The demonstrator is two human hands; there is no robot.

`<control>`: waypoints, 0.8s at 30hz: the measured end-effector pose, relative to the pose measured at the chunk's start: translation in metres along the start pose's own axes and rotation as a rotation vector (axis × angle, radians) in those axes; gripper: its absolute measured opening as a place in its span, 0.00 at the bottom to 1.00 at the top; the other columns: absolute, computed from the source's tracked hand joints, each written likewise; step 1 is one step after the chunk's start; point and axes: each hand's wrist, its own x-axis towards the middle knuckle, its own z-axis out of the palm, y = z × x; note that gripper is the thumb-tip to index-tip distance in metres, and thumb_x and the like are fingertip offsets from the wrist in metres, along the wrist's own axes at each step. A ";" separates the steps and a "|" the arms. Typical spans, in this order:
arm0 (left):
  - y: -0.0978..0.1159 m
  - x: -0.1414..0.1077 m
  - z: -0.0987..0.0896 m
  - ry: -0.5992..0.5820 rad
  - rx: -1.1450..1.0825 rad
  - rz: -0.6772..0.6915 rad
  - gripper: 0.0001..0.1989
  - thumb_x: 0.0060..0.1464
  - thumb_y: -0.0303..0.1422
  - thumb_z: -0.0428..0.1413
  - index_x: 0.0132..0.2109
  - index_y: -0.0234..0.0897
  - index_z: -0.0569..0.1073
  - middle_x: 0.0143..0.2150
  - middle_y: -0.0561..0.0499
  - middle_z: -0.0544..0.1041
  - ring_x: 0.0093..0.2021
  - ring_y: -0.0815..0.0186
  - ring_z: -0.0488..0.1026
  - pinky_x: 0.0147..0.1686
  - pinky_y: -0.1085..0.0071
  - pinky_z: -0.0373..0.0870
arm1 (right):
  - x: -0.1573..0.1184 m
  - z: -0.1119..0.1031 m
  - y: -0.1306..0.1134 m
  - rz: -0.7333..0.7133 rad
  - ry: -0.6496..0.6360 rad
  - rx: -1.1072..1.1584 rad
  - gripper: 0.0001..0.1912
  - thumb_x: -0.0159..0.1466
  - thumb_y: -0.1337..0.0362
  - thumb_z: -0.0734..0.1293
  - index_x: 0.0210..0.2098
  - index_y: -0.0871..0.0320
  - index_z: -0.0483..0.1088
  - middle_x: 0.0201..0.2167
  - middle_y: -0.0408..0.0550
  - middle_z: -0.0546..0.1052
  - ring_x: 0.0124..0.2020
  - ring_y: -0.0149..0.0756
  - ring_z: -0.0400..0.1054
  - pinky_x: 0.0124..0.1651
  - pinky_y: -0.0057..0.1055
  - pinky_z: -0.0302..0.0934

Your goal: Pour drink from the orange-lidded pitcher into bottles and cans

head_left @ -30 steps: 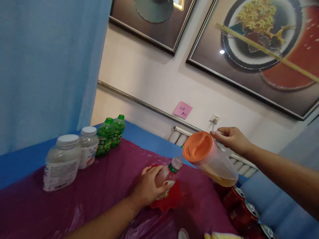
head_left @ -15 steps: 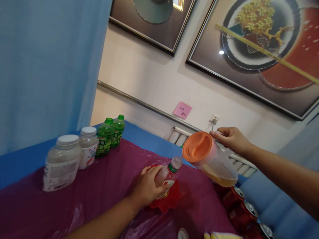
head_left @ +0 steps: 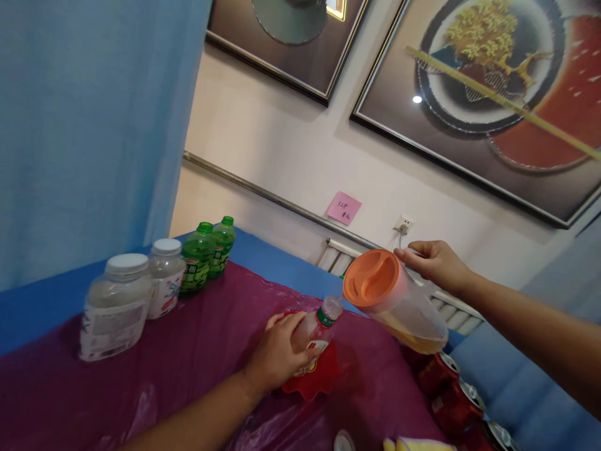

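My left hand is closed around a clear plastic bottle with a green band at its neck. The bottle leans to the right above a red scalloped dish. In my right hand is the handle of a translucent pitcher with an orange lid. The pitcher is tipped to the left, its lid close to the bottle's open mouth. Some yellowish liquid lies along the pitcher's lower side. Whether liquid is running into the bottle is too faint to tell.
Two clear jars with white lids and two green bottles stand at the left on the purple sheet. Several red cans line the right edge. A yellow cloth lies at the front. A radiator is behind.
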 end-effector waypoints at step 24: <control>0.000 0.000 0.000 -0.039 -0.012 -0.035 0.31 0.46 0.43 0.67 0.58 0.42 0.72 0.57 0.45 0.79 0.57 0.51 0.73 0.64 0.50 0.61 | -0.002 -0.005 -0.002 -0.039 0.019 -0.049 0.31 0.58 0.38 0.66 0.18 0.53 0.52 0.16 0.37 0.51 0.20 0.27 0.45 0.22 0.29 0.40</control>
